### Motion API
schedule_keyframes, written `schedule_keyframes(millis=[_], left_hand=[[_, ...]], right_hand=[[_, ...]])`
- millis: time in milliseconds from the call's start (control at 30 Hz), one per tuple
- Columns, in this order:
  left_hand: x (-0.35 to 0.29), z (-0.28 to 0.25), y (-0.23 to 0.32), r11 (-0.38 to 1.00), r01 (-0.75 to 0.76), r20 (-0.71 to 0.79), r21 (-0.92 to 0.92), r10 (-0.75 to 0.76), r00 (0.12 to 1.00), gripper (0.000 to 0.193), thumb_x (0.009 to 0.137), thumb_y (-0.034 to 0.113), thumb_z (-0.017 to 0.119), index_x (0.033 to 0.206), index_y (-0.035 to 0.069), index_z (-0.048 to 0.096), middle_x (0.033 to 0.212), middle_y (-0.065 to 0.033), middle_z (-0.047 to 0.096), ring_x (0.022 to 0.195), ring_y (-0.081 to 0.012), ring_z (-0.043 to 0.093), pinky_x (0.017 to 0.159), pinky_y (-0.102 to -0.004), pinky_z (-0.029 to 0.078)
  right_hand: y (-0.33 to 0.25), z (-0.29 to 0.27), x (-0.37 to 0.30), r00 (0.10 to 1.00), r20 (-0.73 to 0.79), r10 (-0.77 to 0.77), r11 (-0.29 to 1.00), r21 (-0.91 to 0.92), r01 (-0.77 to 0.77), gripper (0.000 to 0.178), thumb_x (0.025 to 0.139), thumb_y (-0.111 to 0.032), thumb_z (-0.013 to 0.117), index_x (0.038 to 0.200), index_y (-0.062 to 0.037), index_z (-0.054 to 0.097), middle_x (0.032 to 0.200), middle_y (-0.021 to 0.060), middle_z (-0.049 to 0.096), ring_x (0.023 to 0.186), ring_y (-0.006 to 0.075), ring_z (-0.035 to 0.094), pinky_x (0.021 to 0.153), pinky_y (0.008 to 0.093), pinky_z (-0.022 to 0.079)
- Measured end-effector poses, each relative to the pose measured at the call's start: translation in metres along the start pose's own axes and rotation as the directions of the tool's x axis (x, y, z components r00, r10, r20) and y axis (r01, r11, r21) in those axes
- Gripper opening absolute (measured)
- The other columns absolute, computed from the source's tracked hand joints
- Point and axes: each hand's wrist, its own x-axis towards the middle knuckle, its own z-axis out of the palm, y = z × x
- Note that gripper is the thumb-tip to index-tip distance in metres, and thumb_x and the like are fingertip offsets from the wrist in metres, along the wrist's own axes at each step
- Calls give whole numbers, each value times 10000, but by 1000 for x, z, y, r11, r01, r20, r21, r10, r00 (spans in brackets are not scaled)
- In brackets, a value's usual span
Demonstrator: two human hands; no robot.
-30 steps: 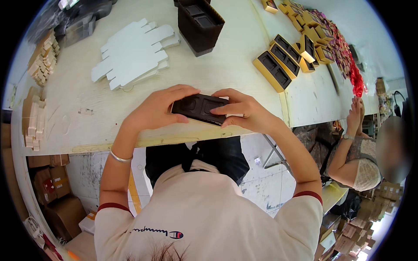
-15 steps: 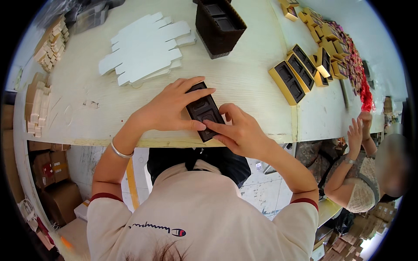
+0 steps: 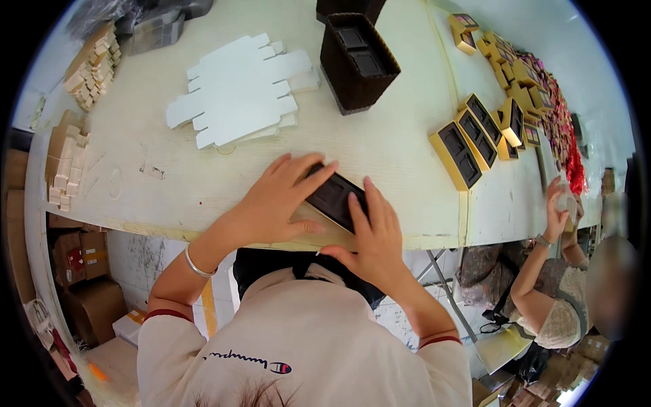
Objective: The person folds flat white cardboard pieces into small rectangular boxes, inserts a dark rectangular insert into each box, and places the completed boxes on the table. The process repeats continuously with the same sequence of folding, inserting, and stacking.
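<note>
A slim box with a dark insert tray rests on the table near its front edge, slanting down to the right between my hands. My left hand has its fingers over the box's far-left end, thumb reaching along the near side. On the right end, my right hand lays one fingertip on the dark surface and another along the edge, its thumb stretched out below the box. The tray's wells are partly hidden by fingers. Beyond my hands stands a tall stack of dark insert trays.
White flat carton blanks lie in a pile at far left centre. Gold boxes with dark inserts sit to the right, near a heap of filled gold boxes. Folded cartons line the left edge. A co-worker's hands are at the right.
The box has turned from steep to a flatter slant and shifted slightly right. My right hand has opened out from its pinch over the tray. The view has tilted slightly.
</note>
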Motion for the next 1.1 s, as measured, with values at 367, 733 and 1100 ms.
schedule_keyframes(millis=[367,733,1100], left_hand=[[13,37,21,995,23,-119,-101,-36,992,680,657,305,806,1236,67,539,1176,-117,509,1063,-311,514,931,-420,398],[-4,-74,-47,805,562,-249,190,-514,821,387,702,176,777,1047,73,636,1114,-118,613,1074,-284,556,912,-392,444],[-23,-97,-57,829,433,-569,356,-175,803,188,825,-7,620,1009,8,657,931,-159,670,784,-328,630,710,-353,512]], right_hand=[[44,-40,5,988,70,-135,989,76,130,554,663,-159,769,1147,37,584,1161,191,561,1032,386,542,901,462,434],[126,-87,-13,962,-252,101,963,-217,-158,454,772,-135,733,1184,5,604,1376,203,453,1281,383,421,1054,449,349],[62,-42,-17,960,-276,-43,997,-66,26,343,728,-97,744,1044,-6,647,1244,199,556,1128,391,543,944,447,449]])
